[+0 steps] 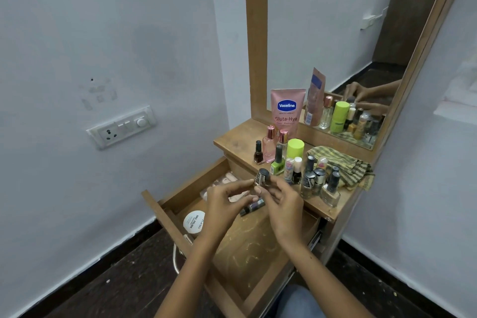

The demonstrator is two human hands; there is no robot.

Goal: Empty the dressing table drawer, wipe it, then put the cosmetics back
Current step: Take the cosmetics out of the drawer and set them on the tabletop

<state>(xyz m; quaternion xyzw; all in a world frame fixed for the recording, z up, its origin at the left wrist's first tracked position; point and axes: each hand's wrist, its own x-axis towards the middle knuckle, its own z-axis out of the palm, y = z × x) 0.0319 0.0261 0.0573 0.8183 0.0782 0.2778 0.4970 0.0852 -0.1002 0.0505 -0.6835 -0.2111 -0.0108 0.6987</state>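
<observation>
The right hand [280, 195] pinches a nail polish bottle [261, 178] above the open drawer [165, 217], probably moving it to the tabletop [232, 137] at 1 o'clock. The left hand [224, 202] has loosely curled fingers; whether it touches the bottle, I cannot tell.

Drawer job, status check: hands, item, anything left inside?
Both hands, left and right, hold nail polish bottle over open drawer. White jar, dark tube remain inside. Cloth on tabletop.

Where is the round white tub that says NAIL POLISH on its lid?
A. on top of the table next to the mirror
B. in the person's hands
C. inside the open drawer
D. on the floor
C: the white tub lies inside the open drawer, near its left wall, while the hands hold a small nail polish bottle above it.
</observation>
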